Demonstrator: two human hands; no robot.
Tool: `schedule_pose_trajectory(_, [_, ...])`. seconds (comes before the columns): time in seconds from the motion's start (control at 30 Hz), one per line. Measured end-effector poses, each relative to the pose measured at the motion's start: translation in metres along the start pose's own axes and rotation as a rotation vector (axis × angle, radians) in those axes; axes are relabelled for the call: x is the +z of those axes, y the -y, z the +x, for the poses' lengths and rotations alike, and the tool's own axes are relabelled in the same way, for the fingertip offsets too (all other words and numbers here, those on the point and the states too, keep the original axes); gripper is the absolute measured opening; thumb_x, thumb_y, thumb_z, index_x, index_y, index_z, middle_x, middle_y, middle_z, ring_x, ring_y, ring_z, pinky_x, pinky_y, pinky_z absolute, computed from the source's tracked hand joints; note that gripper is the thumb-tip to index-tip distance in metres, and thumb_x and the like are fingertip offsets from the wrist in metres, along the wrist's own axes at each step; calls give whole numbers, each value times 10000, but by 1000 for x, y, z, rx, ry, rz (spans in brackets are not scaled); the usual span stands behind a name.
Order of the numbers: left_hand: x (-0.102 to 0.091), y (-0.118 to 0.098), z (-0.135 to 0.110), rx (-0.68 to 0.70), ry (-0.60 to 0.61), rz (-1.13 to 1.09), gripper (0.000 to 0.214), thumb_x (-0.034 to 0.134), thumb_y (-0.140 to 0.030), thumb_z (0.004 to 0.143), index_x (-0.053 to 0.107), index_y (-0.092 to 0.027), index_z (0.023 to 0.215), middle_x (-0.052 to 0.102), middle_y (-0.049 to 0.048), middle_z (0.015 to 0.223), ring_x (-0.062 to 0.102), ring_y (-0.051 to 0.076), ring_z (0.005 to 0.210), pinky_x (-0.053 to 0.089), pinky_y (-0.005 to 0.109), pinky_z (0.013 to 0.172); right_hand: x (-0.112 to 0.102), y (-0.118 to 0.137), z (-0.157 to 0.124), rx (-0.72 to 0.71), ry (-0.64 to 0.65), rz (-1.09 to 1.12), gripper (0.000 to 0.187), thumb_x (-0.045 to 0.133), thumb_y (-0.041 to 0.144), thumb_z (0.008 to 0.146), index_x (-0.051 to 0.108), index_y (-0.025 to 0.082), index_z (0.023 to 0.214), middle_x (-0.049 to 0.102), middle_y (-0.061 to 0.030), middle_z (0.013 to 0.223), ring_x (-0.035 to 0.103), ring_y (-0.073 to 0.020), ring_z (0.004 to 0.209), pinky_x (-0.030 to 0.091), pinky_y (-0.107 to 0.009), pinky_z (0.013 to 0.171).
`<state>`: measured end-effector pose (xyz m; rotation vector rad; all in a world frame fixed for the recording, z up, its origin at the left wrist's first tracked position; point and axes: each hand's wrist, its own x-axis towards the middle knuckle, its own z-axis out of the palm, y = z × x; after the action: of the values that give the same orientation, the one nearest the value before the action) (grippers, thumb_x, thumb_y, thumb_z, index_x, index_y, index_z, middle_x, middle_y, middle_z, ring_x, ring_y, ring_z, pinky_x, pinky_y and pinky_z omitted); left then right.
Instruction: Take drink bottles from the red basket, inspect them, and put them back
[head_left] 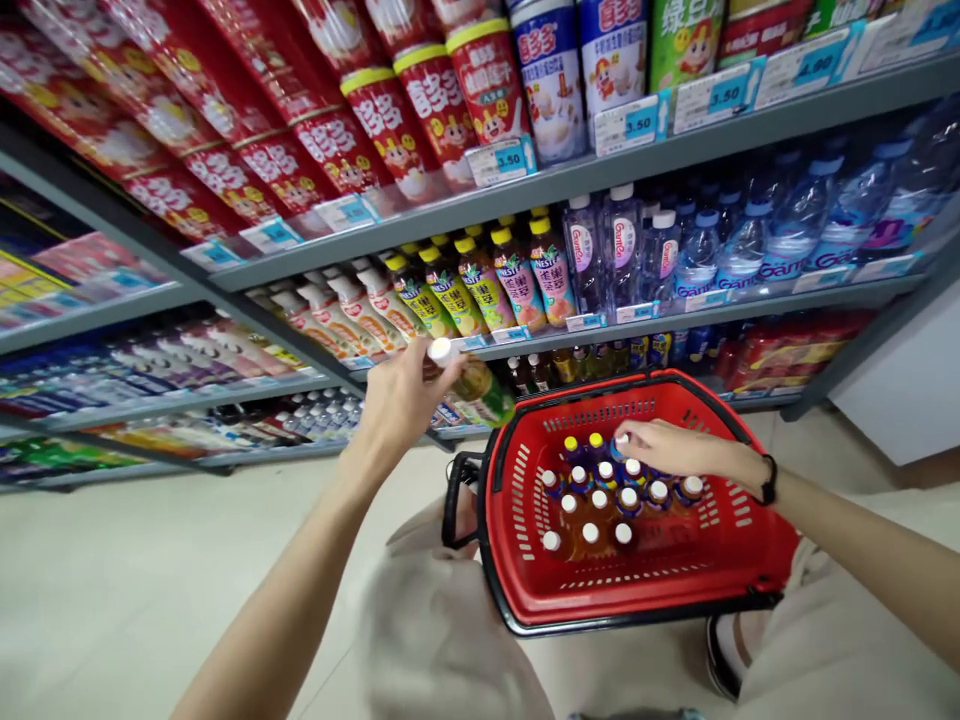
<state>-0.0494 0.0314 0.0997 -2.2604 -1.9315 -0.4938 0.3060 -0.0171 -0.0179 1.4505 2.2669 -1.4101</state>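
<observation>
Our left hand (401, 400) grips a tilted bottle (480, 392) just above the rim of the red basket (739, 545), where our right hand (675, 450) lies half-curled on the capped bottles (600, 500) standing inside, below a store shelf (675, 315).

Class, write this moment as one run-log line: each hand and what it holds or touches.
left hand: holds white-capped green-labelled bottle | right hand: rests on small brown bottles | bottles in red plastic basket
</observation>
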Motion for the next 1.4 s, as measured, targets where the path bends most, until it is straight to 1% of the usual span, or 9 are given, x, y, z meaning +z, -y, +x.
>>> schedule_pose_trajectory(0.1, [14, -22, 4, -117, 17, -483, 393, 587, -537, 920, 659, -152, 887, 700, 45, 763, 640, 162, 670, 448, 238, 613, 3, 11, 6, 6, -138, 664, 497, 353, 528, 1037, 491, 169, 1351, 685, -162, 1194, 699, -250, 981, 546, -380, 861])
schedule_pose_trajectory(0.2, [56, -32, 1, -276, 139, -984, 452, 638, -594, 870, 673, -144, 890, 706, 49, 793, 659, 170, 709, 510, 235, 621, 14, 22, 16, 28, -18, 1288, 622, 198, 606, 1035, 477, 141, 1340, 700, -186, 1136, 718, -268, 957, 574, -429, 838])
schedule_pose_trajectory(0.3, [102, -34, -11, -424, 223, -1249, 532, 726, -649, 790, 679, -138, 926, 731, 55, 845, 689, 187, 764, 561, 262, 681, 31, 27, 25, 93, 67, 1559, 588, 242, 575, 1039, 570, 115, 1201, 721, -134, 917, 716, -233, 783, 581, -382, 746])
schedule_pose_trajectory(0.43, [124, -28, -33, -528, 338, -1401, 558, 789, -633, 750, 700, -119, 948, 756, 67, 849, 712, 187, 764, 585, 298, 769, 48, 19, 29, 114, 3, 1549, 318, 574, 426, 979, 593, 154, 1143, 702, -60, 864, 662, -168, 654, 551, -297, 628])
schedule_pose_trajectory(0.63, [87, -22, -42, -421, 278, -1429, 542, 858, -498, 736, 747, -102, 1090, 791, 116, 1006, 749, 230, 926, 606, 315, 861, 36, 9, 24, -30, 85, 1334, 365, 683, 473, 935, 561, 177, 1111, 686, -57, 982, 699, -183, 728, 568, -318, 643])
schedule_pose_trajectory(0.73, [68, -30, -46, -390, 202, -1495, 528, 847, -415, 777, 719, -108, 1187, 784, 136, 1087, 740, 259, 1061, 604, 350, 947, 28, 16, 16, -80, 119, 1195, 434, 713, 459, 925, 527, 205, 1224, 680, -50, 1009, 704, -178, 798, 572, -316, 698])
schedule_pose_trajectory(0.87, [58, -49, -56, -432, 129, -1536, 469, 881, -348, 740, 732, -123, 1123, 788, 131, 1075, 759, 262, 1012, 635, 348, 897, 37, 28, 7, -48, 204, 1165, 536, 758, 448, 884, 495, 217, 1290, 679, -35, 969, 688, -172, 757, 570, -325, 705])
schedule_pose_trajectory(1.07, [69, -60, -70, -397, 157, -1519, 618, 806, -383, 826, 637, -123, 1361, 713, 153, 1286, 679, 298, 1212, 561, 435, 1076, 67, 35, 3, 83, 160, 1307, 431, 668, 578, 909, 593, 169, 1022, 681, -40, 830, 625, -138, 599, 455, -245, 518])
schedule_pose_trajectory(1.4, [63, -54, -70, -384, 142, -1496, 590, 775, -370, 859, 639, -79, 1353, 727, 162, 1248, 706, 297, 1158, 594, 412, 1027, 62, 43, 2, 120, 233, 1275, 566, 689, 686, 828, 655, 137, 959, 681, -60, 779, 591, -127, 555, 430, -227, 489])
